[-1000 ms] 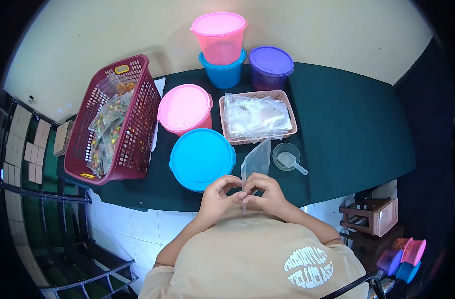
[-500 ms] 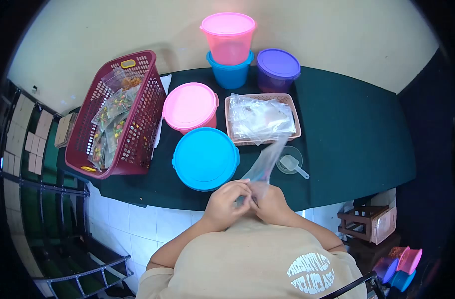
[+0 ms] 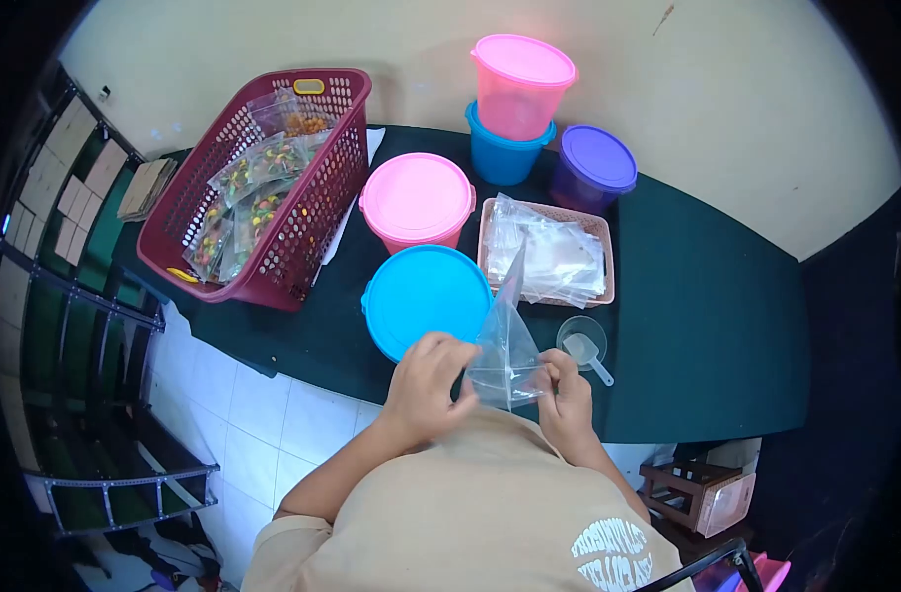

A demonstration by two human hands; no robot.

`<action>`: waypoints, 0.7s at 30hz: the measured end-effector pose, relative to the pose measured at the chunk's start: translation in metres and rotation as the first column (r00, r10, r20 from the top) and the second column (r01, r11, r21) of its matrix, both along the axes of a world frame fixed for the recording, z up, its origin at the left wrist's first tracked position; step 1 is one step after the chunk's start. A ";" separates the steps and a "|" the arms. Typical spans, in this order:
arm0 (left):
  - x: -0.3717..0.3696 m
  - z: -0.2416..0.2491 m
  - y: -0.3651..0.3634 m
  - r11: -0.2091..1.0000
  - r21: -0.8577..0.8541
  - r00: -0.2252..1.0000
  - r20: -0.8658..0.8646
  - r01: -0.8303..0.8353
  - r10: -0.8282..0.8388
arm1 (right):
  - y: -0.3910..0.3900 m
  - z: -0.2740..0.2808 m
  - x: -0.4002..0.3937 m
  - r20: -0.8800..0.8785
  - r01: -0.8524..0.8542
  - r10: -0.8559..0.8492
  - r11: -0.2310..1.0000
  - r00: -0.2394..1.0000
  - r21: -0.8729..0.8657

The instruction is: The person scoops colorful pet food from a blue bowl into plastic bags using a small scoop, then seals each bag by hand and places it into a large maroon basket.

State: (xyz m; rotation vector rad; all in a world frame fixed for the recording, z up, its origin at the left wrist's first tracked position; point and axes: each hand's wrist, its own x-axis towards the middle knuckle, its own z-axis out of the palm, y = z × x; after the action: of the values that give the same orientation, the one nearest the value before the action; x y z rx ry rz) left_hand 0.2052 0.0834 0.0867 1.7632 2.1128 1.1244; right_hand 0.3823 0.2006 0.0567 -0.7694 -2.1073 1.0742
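A clear plastic bag (image 3: 507,357) stretches between my two hands in front of my body, its mouth spread towards me and its narrow end pointing up at the tray. My left hand (image 3: 426,387) is at the bag's left edge, fingers curled and somewhat blurred. Gripping the right edge between thumb and fingers is my right hand (image 3: 567,397). No contents show in the bag. Just beyond my left hand stands a round tub with a blue lid (image 3: 428,301). A small white scoop (image 3: 583,351) rests on a clear round dish (image 3: 569,331) beyond my right hand.
A pink tray (image 3: 610,259) holds a pile of clear bags (image 3: 559,255). The maroon basket (image 3: 344,187) at left contains filled packets (image 3: 258,187). Further tubs are pink-lidded (image 3: 418,194), purple (image 3: 596,163), and pink (image 3: 522,84) stacked on blue (image 3: 507,148). A stool (image 3: 689,493) stands right.
The bag's mouth has been pulled wide as my hands moved apart, the left to the left and the right to the right. The whole view has turned and shifted.
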 end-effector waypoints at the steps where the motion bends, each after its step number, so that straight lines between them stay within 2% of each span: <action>1: -0.005 0.000 0.000 0.984 0.135 0.985 -0.143 0.113 -0.093 | -0.001 0.010 -0.001 -0.032 -0.074 0.070 0.987 0.997 -0.143; 2: -0.007 0.003 -0.002 0.985 0.134 0.986 -0.139 0.109 -0.091 | -0.003 0.019 -0.003 -0.073 -0.148 0.133 0.948 0.988 -0.282; 4: -0.009 0.016 -0.005 0.938 0.189 0.954 -0.123 0.292 -0.272 | -0.006 0.033 -0.010 -0.066 -0.216 0.206 0.913 0.976 -0.346; 5: -0.014 0.021 -0.004 0.939 0.189 0.956 -0.121 0.288 -0.269 | -0.007 0.037 -0.015 -0.069 -0.279 0.276 0.870 0.959 -0.406; 6: -0.020 0.027 -0.002 0.937 0.121 0.939 -0.149 0.329 -0.311 | -0.007 0.037 -0.021 -0.069 -0.283 0.280 0.869 0.958 -0.406; 7: -0.027 0.030 -0.004 0.933 0.053 0.923 -0.174 0.356 -0.342 | -0.009 0.037 -0.032 -0.139 -0.312 0.283 0.787 0.949 -0.532; 9: -0.029 0.027 -0.007 0.955 0.081 0.938 -0.225 0.287 -0.263 | -0.013 0.037 -0.046 -0.240 -0.335 0.234 0.619 0.942 -0.710; 11: -0.029 0.022 -0.012 0.977 0.104 0.953 -0.260 0.188 -0.155 | -0.017 0.038 -0.056 -0.255 -0.369 0.268 0.611 0.929 -0.700; 15: -0.045 0.009 -0.026 0.968 0.199 0.955 -0.283 0.154 -0.094 | -0.018 0.044 -0.069 -0.296 -0.416 0.296 0.565 0.908 -0.713; 16: -0.048 0.006 -0.032 0.963 0.233 0.967 -0.245 0.135 -0.076 | -0.017 0.040 -0.071 -0.299 -0.420 0.298 0.565 0.907 -0.710; 18: -0.059 -0.001 -0.041 0.956 0.266 0.975 -0.210 0.125 -0.069 | -0.010 0.023 -0.073 -0.396 -0.569 0.409 0.602 0.822 -0.561; 19: -0.068 -0.005 -0.046 0.946 0.312 0.984 -0.174 0.090 -0.036 | -0.009 0.015 -0.074 -0.274 -0.500 0.419 0.754 0.866 -0.426; 20: -0.076 -0.008 -0.051 0.933 0.356 0.991 -0.136 0.057 -0.009 | -0.006 0.009 -0.075 -0.277 -0.489 0.405 0.762 0.872 -0.425; 21: -0.085 -0.014 -0.059 0.931 0.356 0.990 -0.139 0.075 -0.027 | -0.002 0.004 -0.076 0.033 -0.470 0.472 0.881 0.881 -0.054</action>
State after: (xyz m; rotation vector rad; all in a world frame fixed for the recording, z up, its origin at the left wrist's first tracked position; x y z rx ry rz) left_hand 0.1198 0.0244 0.0732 2.0890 2.0141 1.5005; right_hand 0.3060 0.1985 0.0603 -0.2968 -2.3843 1.3675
